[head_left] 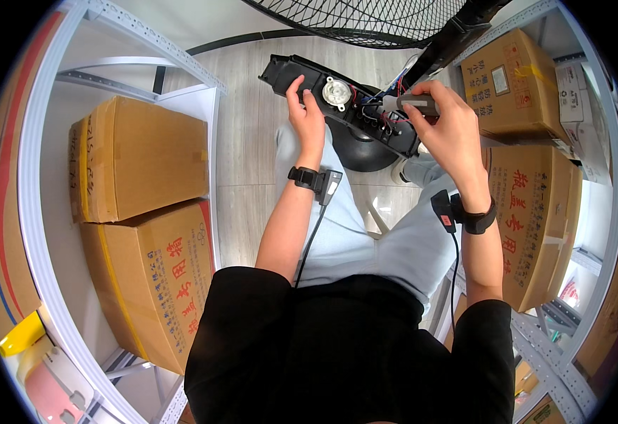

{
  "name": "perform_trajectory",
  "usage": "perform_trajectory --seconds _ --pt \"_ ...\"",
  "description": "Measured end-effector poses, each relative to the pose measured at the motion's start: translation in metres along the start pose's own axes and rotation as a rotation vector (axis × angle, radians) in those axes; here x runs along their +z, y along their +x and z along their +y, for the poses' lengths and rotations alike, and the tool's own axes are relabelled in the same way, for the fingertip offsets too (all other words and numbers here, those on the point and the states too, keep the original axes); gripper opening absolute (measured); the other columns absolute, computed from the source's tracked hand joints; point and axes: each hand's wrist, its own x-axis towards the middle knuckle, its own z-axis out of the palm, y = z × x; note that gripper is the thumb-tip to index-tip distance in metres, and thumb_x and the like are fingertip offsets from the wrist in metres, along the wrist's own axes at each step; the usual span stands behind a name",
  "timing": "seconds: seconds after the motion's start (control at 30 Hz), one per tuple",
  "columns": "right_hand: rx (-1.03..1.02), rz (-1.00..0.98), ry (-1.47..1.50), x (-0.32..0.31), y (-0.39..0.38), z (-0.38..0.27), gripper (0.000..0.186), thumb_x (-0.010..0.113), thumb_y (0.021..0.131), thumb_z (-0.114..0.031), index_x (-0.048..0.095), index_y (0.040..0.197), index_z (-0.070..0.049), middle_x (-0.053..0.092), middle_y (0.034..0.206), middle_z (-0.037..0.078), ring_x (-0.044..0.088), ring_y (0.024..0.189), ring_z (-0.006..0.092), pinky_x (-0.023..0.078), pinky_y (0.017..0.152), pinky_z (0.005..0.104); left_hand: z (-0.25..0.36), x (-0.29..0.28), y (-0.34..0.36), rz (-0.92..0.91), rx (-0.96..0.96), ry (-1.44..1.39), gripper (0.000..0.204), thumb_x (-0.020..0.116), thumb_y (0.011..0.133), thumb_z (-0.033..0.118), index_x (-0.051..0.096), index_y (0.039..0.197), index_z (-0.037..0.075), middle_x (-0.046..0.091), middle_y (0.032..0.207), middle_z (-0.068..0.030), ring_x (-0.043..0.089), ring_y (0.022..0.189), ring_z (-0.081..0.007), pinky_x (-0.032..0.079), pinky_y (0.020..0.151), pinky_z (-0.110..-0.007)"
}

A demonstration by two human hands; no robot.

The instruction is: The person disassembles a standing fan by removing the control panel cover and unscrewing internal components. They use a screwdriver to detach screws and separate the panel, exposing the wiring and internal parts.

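My feed comes through bright, under a cool, fairly even white light; I can't see its source. The pale floor (pixel 245 152) reads clearly, and a soft sheen sits on the rounded black base (pixel 365 152). The black shirt (pixel 365 353) sinks so dark that I lose most folds. Around the left hand (pixel 306 124) and right hand (pixel 450 127) I notice little blur. Toward the rim, the shelf upright (pixel 29 177) bows heavily, the far-left carton (pixel 2 247) curves, and black fills the corners.

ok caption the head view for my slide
Left hand on an open black housing, right hand holding a grey tool near its wires.
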Motion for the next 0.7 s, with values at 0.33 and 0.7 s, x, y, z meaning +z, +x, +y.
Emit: perform_trajectory --seconds 0.33,0.7 --pt "-0.139 -0.235 -0.024 -0.014 0.011 -0.009 0.021 0.069 0.08 -0.004 0.059 0.099 -0.007 0.065 0.095 0.011 0.066 0.077 0.0326 0.052 0.066 0.0414 0.004 -0.002 -0.001 -0.024 -0.052 -0.036 0.029 0.048 0.101 0.011 0.054 0.129 0.012 0.057 0.111 -0.0025 0.049 0.074 -0.0072 0.045 0.052 -0.022" --pt "-0.094 -0.142 -0.316 0.008 0.034 -0.015 0.023 0.072 0.085 -0.02 0.058 0.095 -0.006 0.065 0.092 0.015 0.066 0.076 0.036 0.052 0.067 0.0439 0.004 -0.002 -0.001 -0.066 -0.079 -0.065 0.031 0.048 0.101 0.011 0.052 0.131 0.013 0.055 0.116 -0.0025 0.05 0.075 -0.0069 0.046 0.053 -0.021"
